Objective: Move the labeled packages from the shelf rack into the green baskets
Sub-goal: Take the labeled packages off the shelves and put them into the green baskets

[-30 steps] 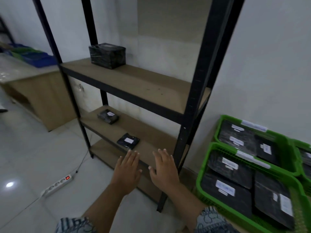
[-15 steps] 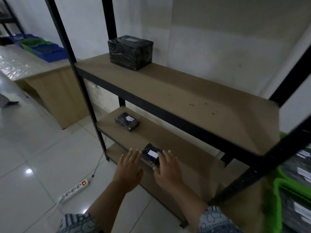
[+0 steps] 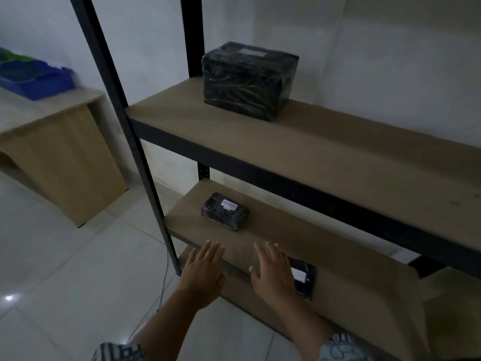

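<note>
A black metal shelf rack (image 3: 299, 183) with brown boards fills the view. A large black wrapped box (image 3: 248, 80) with a white label stands on the upper board. On the middle board lie a small black labeled package (image 3: 224, 211) and, nearer, a flat black labeled package (image 3: 304, 278). My right hand (image 3: 273, 276) hovers flat with fingers apart, partly covering the flat package's left side. My left hand (image 3: 204, 273) is spread open over the board's front edge, holding nothing. No green basket is in view.
A black upright post (image 3: 125, 131) stands just left of my left hand. A wooden desk (image 3: 59, 157) at the left carries a blue tray (image 3: 36, 79). A thin cable (image 3: 164, 285) runs down to the white tiled floor (image 3: 65, 277).
The view has swung left and closer to the rack; the green baskets have left the frame. Both hands have moved forward over the middle board, the right one beside the flat package.
</note>
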